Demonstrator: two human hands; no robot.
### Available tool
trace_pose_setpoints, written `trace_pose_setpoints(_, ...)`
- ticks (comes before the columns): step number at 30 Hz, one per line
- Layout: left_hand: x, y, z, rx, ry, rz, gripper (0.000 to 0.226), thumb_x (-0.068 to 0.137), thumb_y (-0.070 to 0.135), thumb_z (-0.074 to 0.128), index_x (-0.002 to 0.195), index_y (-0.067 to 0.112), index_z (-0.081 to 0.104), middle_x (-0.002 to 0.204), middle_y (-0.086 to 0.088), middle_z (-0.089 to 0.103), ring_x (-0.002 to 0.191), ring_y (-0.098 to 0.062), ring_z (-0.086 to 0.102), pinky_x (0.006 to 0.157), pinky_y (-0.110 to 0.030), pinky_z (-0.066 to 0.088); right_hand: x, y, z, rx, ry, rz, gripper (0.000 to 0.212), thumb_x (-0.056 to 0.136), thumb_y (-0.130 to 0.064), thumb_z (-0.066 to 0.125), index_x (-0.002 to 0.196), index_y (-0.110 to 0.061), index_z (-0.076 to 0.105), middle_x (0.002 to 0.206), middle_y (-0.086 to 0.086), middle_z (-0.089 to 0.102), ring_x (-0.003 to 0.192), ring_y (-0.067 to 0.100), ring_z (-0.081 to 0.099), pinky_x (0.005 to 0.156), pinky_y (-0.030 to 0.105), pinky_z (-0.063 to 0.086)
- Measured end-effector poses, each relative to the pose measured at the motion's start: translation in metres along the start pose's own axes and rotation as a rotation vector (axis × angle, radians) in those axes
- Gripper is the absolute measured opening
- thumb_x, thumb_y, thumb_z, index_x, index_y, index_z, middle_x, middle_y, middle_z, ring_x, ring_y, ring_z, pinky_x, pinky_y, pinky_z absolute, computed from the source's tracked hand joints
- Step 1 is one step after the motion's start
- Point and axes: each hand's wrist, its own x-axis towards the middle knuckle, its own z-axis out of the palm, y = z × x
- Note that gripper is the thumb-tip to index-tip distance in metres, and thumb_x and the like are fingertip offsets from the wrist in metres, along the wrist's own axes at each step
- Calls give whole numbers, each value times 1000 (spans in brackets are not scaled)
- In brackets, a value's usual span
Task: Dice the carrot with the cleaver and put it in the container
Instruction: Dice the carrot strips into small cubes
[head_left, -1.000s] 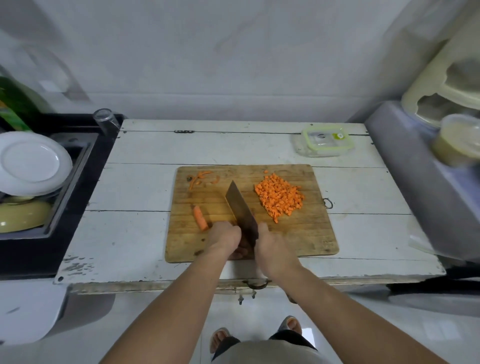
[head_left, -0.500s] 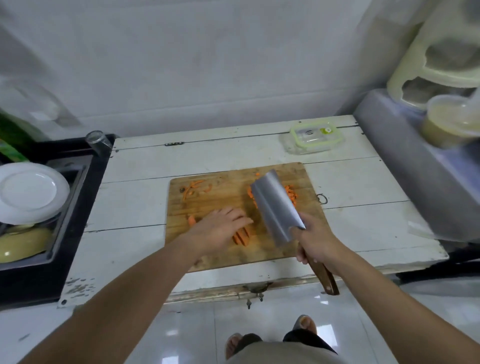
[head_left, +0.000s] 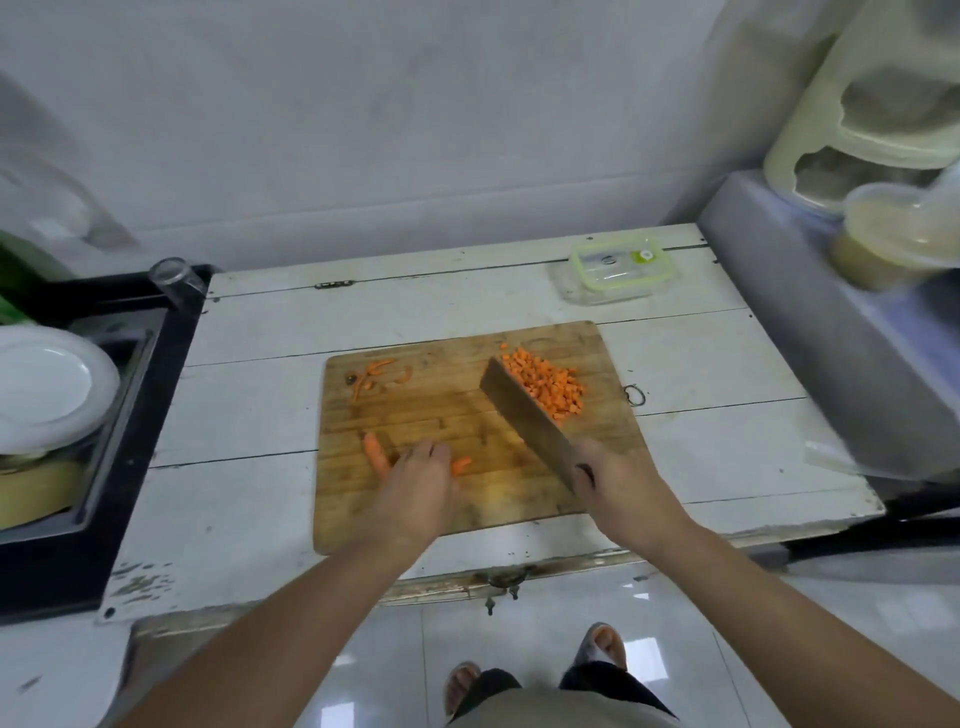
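Observation:
A wooden cutting board (head_left: 441, 410) lies on the white table. A heap of diced carrot (head_left: 550, 387) sits at its far right. My right hand (head_left: 618, 478) grips the cleaver (head_left: 524, 415) by the handle, the blade slanting up-left beside the heap. My left hand (head_left: 415, 480) rests on the board's left half over carrot strips (head_left: 460, 464), fingers laid forward. A short carrot piece (head_left: 376, 451) lies just left of it. The clear container (head_left: 621, 273) with a green-rimmed lid stands at the table's far right.
Carrot peelings (head_left: 382, 376) lie at the board's far left corner. A black sink (head_left: 104, 415) with a white plate (head_left: 47, 384) and a glass (head_left: 174, 278) borders the table's left. A grey counter (head_left: 831, 332) with tubs rises at the right.
My right hand has lowered the cleaver from a raised, flat-on position to slant beside the diced heap. My left hand has slid left over the strips.

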Motion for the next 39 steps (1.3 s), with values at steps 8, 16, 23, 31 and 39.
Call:
trace_pose_setpoints(8, -14, -1, 11, -368, 184, -139, 22, 96, 29, 69, 115, 19, 72, 110, 0, 63, 148, -43, 19, 119, -54, 28, 4, -39, 33, -365, 35, -39, 20, 98, -12, 47, 115, -14, 57, 78, 5, 61, 66, 29, 53, 56, 33, 38)
trace_pose_setpoints(16, -9, -3, 23, -418, 304, -164, 7, 91, 20, 74, 98, 19, 75, 100, 2, 67, 146, -43, 25, 116, -53, 35, 16, -71, 44, -344, -48, -73, 19, 98, -14, 46, 113, -19, 56, 91, 9, 66, 84, 34, 66, 61, 35, 47)
trace_pose_setpoints(23, -14, 7, 34, -337, 396, 126, 19, 89, 17, 76, 108, 18, 78, 99, 1, 69, 92, -20, 62, 81, -37, 55, 23, -32, 20, -182, 55, -33, 19, 100, -25, 44, 108, -21, 61, 74, 3, 60, 63, 25, 56, 53, 31, 40)
trace_pose_setpoints(31, -12, 9, 40, -306, 513, 177, 7, 87, 8, 76, 86, 14, 74, 84, 1, 60, 80, -19, 54, 63, -32, 51, -5, -41, 34, -321, 57, -110, 18, 100, -23, 45, 102, -19, 62, 77, 3, 65, 62, 22, 57, 54, 32, 44)
trace_pose_setpoints(39, -11, 13, 39, -379, 502, 122, 13, 82, 5, 80, 80, 15, 72, 83, 2, 61, 82, -17, 54, 65, -29, 50, -23, -54, 39, -326, 17, -19, 10, 96, -13, 49, 102, -16, 57, 73, 0, 54, 63, 23, 55, 54, 32, 45)
